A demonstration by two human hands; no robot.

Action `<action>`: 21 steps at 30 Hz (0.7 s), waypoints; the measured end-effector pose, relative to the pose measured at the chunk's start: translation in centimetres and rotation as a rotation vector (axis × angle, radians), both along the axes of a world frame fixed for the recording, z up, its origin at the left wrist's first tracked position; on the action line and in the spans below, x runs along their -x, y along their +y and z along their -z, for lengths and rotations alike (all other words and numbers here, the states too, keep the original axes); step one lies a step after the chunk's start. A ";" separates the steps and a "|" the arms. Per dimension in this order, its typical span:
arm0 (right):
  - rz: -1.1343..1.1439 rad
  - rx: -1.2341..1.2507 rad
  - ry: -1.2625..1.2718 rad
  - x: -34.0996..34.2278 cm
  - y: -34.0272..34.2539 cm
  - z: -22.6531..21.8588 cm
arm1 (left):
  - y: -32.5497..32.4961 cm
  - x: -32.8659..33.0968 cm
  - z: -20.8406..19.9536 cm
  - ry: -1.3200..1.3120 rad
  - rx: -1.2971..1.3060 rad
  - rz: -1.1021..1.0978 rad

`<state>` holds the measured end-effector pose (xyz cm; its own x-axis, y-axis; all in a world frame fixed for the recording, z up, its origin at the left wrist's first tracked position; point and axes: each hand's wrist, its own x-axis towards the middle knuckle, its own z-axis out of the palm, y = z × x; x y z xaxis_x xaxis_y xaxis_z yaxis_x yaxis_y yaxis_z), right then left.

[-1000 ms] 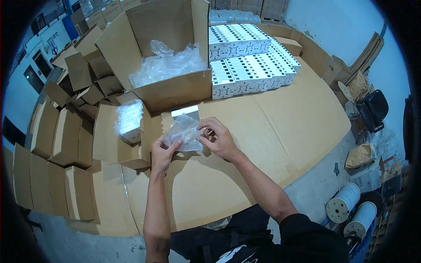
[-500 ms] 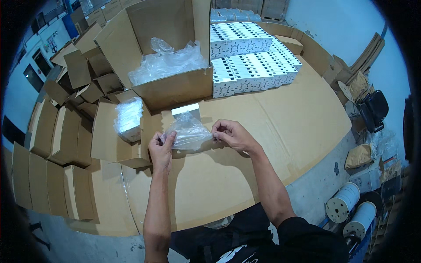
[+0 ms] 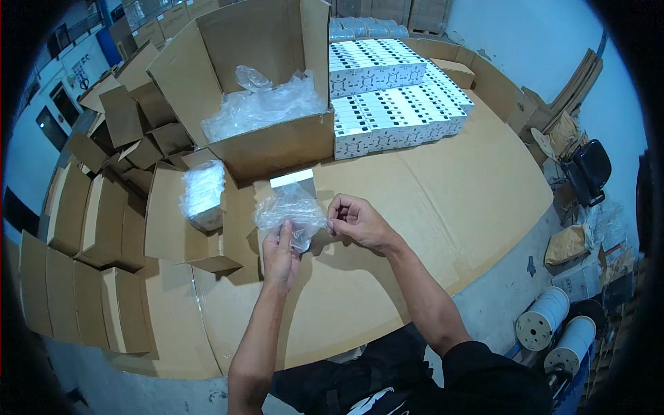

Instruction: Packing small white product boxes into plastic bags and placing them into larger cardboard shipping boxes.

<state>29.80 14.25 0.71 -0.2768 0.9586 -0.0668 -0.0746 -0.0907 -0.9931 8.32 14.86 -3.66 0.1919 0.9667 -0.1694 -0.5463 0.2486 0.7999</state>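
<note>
Between my two hands is a clear plastic bag (image 3: 289,209), crumpled and see-through. My left hand (image 3: 281,257) grips it from below, thumb laid over the film. The fingers of my right hand (image 3: 353,220) pinch the bag's right edge. Just behind the bag a small white box (image 3: 293,181) rests on the cardboard-covered table (image 3: 415,228), its lower part covered by the film. To the left, an open carton (image 3: 214,259) holds a stack of plastic-wrapped white packs (image 3: 203,190).
A large open carton (image 3: 277,149) full of clear plastic bags (image 3: 266,107) stands behind my hands. Right of it are stacked rows of white boxes (image 3: 394,117). Several open brown cartons (image 3: 111,214) line the left. Cable reels (image 3: 543,318) stand on the floor at right.
My left hand has moved right and slightly down, nearer my right hand. The bag, stretched out before, is now bunched up. My right hand has shifted slightly left.
</note>
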 end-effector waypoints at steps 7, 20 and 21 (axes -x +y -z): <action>0.015 -0.182 0.069 -1.1 0.5 1.1 | 0.8 -0.2 1.0 0.072 -0.129 -0.255; 0.386 -0.107 0.216 3.3 0.8 3.7 | -0.1 -0.4 -0.6 0.764 -0.423 -0.242; 0.441 -0.104 0.260 3.3 0.8 4.1 | 0.0 -0.4 -0.5 0.833 -0.461 -0.244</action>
<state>26.46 15.09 -3.40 0.1602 0.9857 0.0527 -0.3285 0.1036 -0.9388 8.75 14.83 -3.15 -0.0312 0.9693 0.2438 0.2418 -0.2294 0.9428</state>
